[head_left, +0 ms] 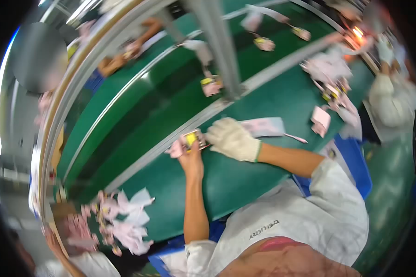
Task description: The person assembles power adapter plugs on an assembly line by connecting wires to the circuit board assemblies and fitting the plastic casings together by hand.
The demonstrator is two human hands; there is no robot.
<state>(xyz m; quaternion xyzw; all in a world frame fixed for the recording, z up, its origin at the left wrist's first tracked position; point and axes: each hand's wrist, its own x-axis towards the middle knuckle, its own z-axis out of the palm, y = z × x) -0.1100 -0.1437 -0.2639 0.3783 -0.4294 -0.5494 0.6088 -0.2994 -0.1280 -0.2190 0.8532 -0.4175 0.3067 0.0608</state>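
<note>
My left hand (192,159), bare, grips a small pink plastic part with a yellow block in it (192,138), held over the green work surface. My right hand (232,139) wears a white knitted glove. Its fingers are curled in at the right side of that part; what they pinch, if anything, is hidden under the glove. A pale translucent strip with pink marks (266,126) lies beyond the glove, its near end covered by it. From the strip's far end a thin pink stem (296,138) sticks out.
Pink parts with pale pieces (125,214) lie heaped at left, another heap (330,76) at right. Behind a metal rail (282,69), more pieces (211,85) sit on a green belt (157,99). An upright post (217,46) rises ahead. Co-workers sit nearby; a blue bin (356,166) stands at right.
</note>
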